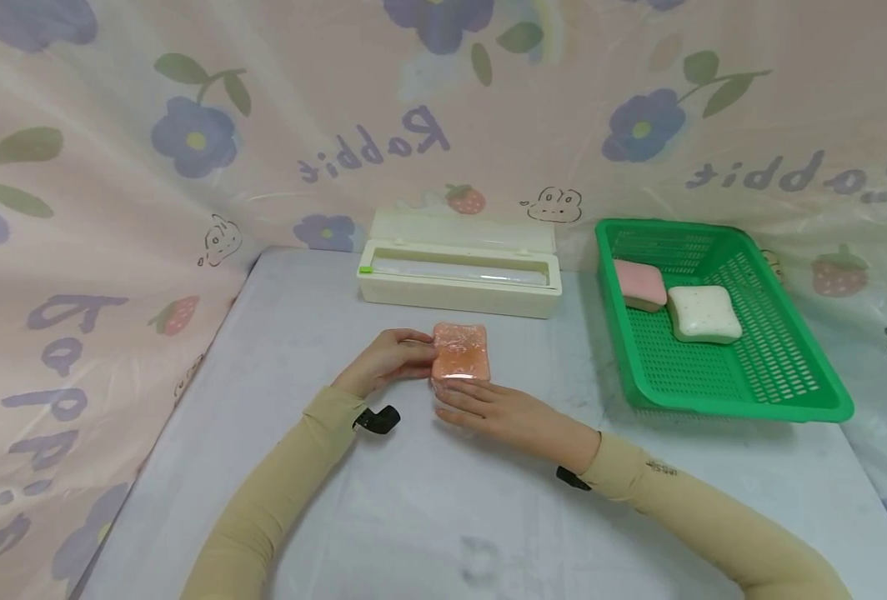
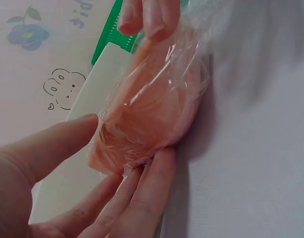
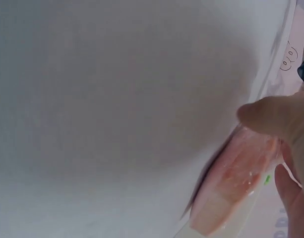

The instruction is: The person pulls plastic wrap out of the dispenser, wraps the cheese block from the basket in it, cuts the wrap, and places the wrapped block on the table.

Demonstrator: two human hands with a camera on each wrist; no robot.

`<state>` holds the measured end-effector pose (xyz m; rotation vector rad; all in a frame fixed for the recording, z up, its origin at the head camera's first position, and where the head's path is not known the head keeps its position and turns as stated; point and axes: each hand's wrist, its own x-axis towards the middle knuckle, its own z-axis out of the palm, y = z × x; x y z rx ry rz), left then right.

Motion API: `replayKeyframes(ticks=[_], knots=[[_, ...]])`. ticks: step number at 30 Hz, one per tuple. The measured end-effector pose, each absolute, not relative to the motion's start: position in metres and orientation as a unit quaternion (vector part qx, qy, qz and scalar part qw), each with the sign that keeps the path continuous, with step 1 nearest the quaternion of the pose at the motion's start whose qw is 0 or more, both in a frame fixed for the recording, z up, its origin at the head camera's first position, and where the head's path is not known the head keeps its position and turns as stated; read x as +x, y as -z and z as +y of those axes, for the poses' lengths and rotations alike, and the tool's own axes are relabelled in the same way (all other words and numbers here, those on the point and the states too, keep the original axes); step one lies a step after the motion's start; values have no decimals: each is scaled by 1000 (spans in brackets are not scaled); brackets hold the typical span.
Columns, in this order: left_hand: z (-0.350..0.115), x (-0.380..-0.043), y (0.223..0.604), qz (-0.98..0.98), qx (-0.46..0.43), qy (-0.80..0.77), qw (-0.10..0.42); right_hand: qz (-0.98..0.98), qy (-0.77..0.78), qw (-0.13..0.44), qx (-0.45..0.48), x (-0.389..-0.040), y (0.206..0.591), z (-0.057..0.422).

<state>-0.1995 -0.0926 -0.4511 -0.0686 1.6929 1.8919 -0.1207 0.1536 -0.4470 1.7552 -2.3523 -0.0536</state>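
Observation:
An orange square block with slightly pinched-in sides lies on the table, wrapped in clear cling film. My left hand holds its left side; in the left wrist view the thumb lies along one edge and the fingers against the opposite one. Along the near edge, my right hand touches the film with fingers stretched out. Two right fingertips press the film at the block's end in the left wrist view. Loose film crumples there. The right thumb shows over the block in the right wrist view.
Behind the block stands a white cling film box with its lid raised, a film roll inside and a green slider. To the right, a green basket holds a pink block and a white speckled block. A printed curtain hangs behind.

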Motion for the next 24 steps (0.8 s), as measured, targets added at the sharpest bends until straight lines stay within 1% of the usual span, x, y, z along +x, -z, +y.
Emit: replayKeyframes(ticks=[4, 8, 10, 15, 19, 24], knots=[[-92, -199, 452, 636, -30, -714, 293, -795, 39, 107, 595, -122, 447, 154], [-92, -198, 451, 637, -31, -714, 290, -793, 22, 121, 596, -126, 445, 152], [-92, -198, 451, 635, -32, -715, 291, -796, -23, 122, 593, -129, 445, 151], [-92, -198, 452, 631, -33, -718, 293, -796, -192, 107, 565, -137, 448, 148], [-92, -198, 453, 632, -30, -718, 289, -803, -309, 82, 503, -139, 448, 147], [-91, -198, 454, 630, -31, -722, 285, -812, -444, 17, 377, -145, 444, 144]])
